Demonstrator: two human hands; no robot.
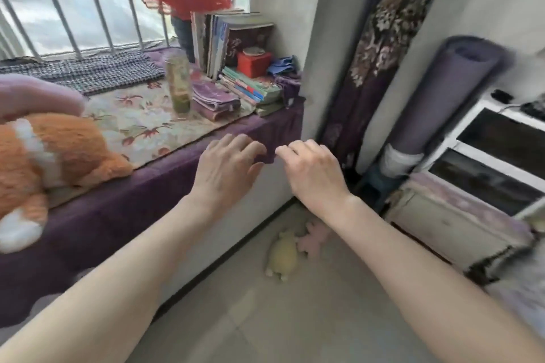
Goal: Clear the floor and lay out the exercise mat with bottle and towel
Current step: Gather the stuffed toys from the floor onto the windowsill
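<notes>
A rolled purple exercise mat (445, 97) leans upright in the corner at the right. On the window ledge stands a clear bottle (178, 82) with green contents, and a folded purple towel (213, 99) lies right beside it. Two small plush toys lie on the floor by the wall, one yellow (281, 256) and one pink (314, 237). My left hand (227, 168) and my right hand (312, 171) reach forward side by side at the ledge's front edge. Their curled fingertips touch the hanging edge of the purple cover (271, 132); whether they pinch it is unclear.
A large orange plush (50, 153) lies on the ledge at the left. Books (230, 38) and a red box (253, 63) fill the ledge's far right end. A patterned curtain (380, 47) hangs beside the mat. A white cabinet (486, 162) stands at the right.
</notes>
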